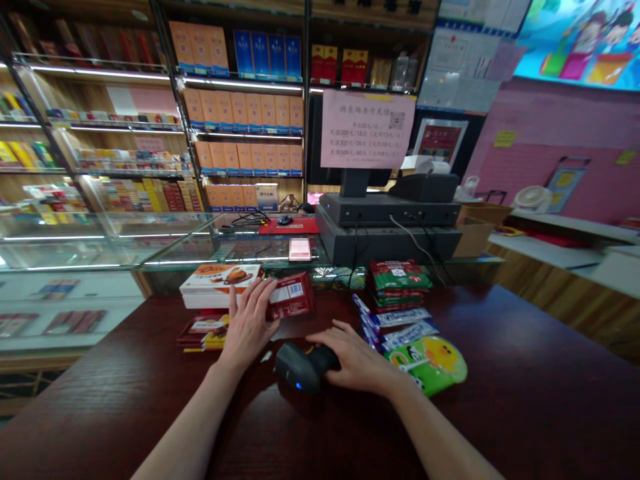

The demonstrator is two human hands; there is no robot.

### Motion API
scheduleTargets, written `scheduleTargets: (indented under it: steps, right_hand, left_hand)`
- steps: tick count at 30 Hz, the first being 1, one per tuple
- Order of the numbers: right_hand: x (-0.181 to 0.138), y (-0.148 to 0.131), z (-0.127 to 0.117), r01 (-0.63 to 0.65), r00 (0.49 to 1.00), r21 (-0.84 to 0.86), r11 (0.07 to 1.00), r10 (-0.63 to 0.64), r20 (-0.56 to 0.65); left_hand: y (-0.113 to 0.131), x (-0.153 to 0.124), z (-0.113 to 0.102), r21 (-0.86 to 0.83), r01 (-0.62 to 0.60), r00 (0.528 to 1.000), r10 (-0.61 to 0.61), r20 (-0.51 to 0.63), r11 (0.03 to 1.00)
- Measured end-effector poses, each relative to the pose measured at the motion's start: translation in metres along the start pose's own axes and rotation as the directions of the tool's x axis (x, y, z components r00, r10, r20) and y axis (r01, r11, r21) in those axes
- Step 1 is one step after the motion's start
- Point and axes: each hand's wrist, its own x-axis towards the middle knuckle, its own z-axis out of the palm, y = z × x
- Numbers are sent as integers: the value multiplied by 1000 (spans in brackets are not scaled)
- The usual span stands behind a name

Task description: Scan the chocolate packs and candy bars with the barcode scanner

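Note:
My left hand [250, 317] reaches over the goods at the left, its fingers stretched out. Its fingertips overlap the white Dove box [197, 293] and the left edge of a dark red box [295, 300] with a barcode label. Whether they press on either one is unclear. Below the Dove box lie red and yellow packets [205, 330], partly covered by that hand. My right hand [350, 357] is closed around the handle of a black barcode scanner [300, 370], low over the wooden counter. A small blue light glows on the scanner's head, which points left.
Right of the scanner lie blue-and-white sticks [407, 333], a green pack with a yellow duck [435, 363] and stacked red-green packets [397, 283]. Behind stand a cash register [387, 227], a monitor with a pink sign [367, 130] and a glass counter. Stocked shelves line the wall.

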Motion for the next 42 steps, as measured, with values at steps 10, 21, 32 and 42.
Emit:
scheduleTargets:
  steps: [10,21,32,42]
  right_hand:
    - [0,-2,-11,-13,993,-1,1000,13,-120]
    - [-7,-3,-25,-48,981,47,998,56,-186]
    - [-11,11,-30,-71,966,61,996,84,-245]
    - [-15,19,-30,-97,951,104,990,123,-283]
  left_hand:
    - [-1,0,2,15,18,1000,-18,-14,1000]
    - [-3,-1,5,20,39,999,-39,-18,999]
    - [-2,-1,4,7,61,998,-60,-32,998]
    - [-2,0,2,14,46,999,-45,-18,999]
